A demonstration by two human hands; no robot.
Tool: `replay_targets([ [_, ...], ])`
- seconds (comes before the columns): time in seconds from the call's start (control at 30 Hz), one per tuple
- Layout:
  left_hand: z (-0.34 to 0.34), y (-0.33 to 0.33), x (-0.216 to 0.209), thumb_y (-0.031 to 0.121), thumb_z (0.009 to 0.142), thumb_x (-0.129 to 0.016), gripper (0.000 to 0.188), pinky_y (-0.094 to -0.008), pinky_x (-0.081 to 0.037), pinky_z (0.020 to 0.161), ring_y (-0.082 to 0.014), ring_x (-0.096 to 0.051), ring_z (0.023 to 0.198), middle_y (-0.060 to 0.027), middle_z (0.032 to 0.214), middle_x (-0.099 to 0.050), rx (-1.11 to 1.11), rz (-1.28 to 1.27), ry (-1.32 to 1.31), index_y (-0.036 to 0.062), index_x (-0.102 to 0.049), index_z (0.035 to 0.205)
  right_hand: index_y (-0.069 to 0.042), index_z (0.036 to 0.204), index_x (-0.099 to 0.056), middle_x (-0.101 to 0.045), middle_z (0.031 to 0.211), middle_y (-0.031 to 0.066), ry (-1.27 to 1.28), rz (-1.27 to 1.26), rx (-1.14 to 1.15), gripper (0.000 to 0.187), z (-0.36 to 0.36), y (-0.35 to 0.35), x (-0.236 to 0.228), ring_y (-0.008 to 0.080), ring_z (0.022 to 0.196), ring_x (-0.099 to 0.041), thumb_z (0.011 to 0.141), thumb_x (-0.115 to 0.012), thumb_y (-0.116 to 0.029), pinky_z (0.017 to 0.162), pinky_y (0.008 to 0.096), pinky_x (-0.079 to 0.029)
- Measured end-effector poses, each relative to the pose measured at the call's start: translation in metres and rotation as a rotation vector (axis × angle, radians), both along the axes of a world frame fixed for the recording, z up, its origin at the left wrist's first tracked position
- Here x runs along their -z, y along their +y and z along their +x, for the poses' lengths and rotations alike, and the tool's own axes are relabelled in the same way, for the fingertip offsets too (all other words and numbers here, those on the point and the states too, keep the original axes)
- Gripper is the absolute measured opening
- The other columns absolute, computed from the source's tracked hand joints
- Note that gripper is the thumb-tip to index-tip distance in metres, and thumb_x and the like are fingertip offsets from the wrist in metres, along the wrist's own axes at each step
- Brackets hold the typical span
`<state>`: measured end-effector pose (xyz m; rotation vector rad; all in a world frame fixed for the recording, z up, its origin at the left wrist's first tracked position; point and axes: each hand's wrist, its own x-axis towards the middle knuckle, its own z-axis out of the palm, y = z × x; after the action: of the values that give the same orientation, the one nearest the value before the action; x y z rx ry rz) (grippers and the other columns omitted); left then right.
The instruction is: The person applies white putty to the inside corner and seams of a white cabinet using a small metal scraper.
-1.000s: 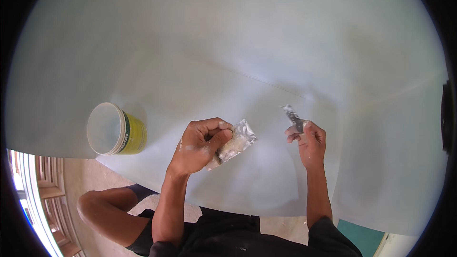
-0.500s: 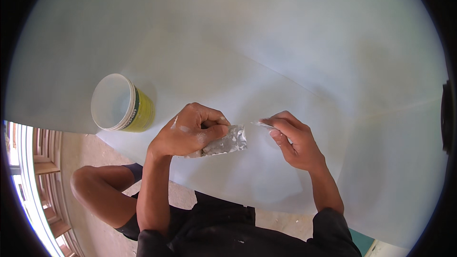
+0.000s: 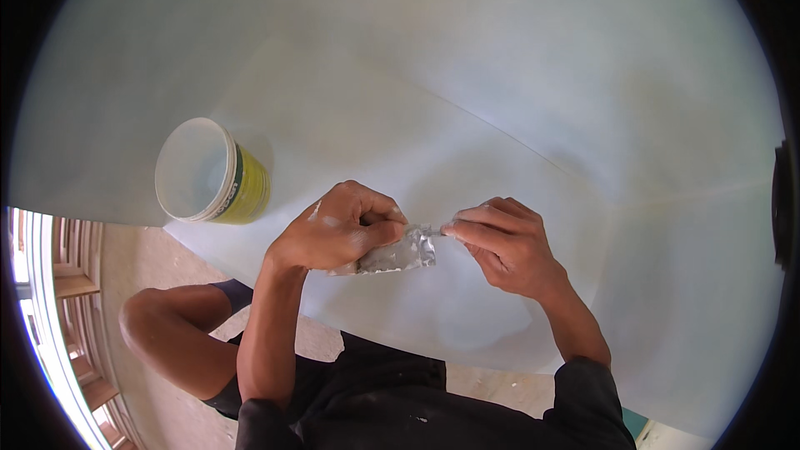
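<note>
My left hand [image 3: 337, 227] is closed around a flat silvery piece [image 3: 398, 253] with a crinkled shine and white smears; its exact kind does not show. The piece sticks out from under the thumb toward the right. My right hand [image 3: 508, 246] pinches a small thin greyish piece [image 3: 437, 232], mostly hidden by the fingertips. Its tip is at the right end of the silvery piece, and whether the two touch I cannot tell. White residue marks the fingers and the back of my left hand.
To the left, a white plastic bucket [image 3: 198, 168] with a yellow and green label stands on the wide pale board surface [image 3: 400, 133]. A seam runs across the surface. My bent leg [image 3: 179, 342] rests at lower left, near slatted wooden frames [image 3: 79, 317] and a dusty floor [image 3: 154, 262].
My right hand has moved slightly left, bringing its thin piece to the end of the silvery piece and closing the gap between them. The left hand has barely shifted.
</note>
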<state>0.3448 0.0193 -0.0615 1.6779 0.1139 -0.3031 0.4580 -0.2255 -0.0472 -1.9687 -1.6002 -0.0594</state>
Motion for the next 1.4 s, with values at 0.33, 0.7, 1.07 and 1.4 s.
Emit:
replay_targets([
  [0.33,-0.002,0.007,0.002,0.014,0.087,-0.067,0.019,-0.0289,-0.046,0.063,-0.0123,-0.056,0.065,-0.0066,0.071,-0.067,-0.140,-0.013,0.041,-0.0044,-0.074,0.090,-0.006,0.103,-0.072,-0.069,0.091,0.0047,0.591,-0.117,0.037,0.019,-0.005,-0.020,-0.023,0.0194,0.077,-0.065,0.088,-0.069,0.003,0.068,0.0325,-0.052],
  [0.7,-0.006,0.005,0.047,0.013,0.091,-0.065,0.021,-0.0290,-0.045,0.065,-0.0092,-0.051,0.068,-0.0039,0.069,-0.062,-0.345,0.055,-0.081,-0.0074,-0.070,0.090,-0.001,0.110,-0.070,-0.057,0.094,0.0054,-0.469,-0.027,0.254,0.025,0.122,0.010,0.020,0.0219,0.088,-0.056,0.086,-0.066,0.006,0.076,0.0352,-0.049],
  [1.07,-0.019,0.006,0.039,0.014,0.093,-0.064,0.021,-0.0280,-0.042,0.051,-0.0077,-0.050,0.055,-0.0039,0.065,-0.061,-0.342,-0.033,-0.034,-0.0060,-0.070,0.090,0.004,0.111,-0.069,-0.057,0.101,0.0050,-0.865,-0.355,0.008,0.030,0.152,0.065,0.046,0.0207,0.099,-0.055,0.082,-0.065,0.001,0.090,0.0330,-0.049],
  [1.4,-0.020,0.013,0.041,0.012,0.092,-0.066,0.018,-0.0269,-0.041,0.055,-0.0064,-0.050,0.061,-0.0012,0.065,-0.059,-0.325,-0.044,0.032,-0.0056,-0.070,0.090,-0.002,0.104,-0.072,-0.059,0.106,0.0041,-0.888,-0.442,-0.036,0.024,0.157,0.054,0.006,0.0220,0.104,-0.055,0.081,-0.065,-0.001,0.094,0.0340,-0.047],
])
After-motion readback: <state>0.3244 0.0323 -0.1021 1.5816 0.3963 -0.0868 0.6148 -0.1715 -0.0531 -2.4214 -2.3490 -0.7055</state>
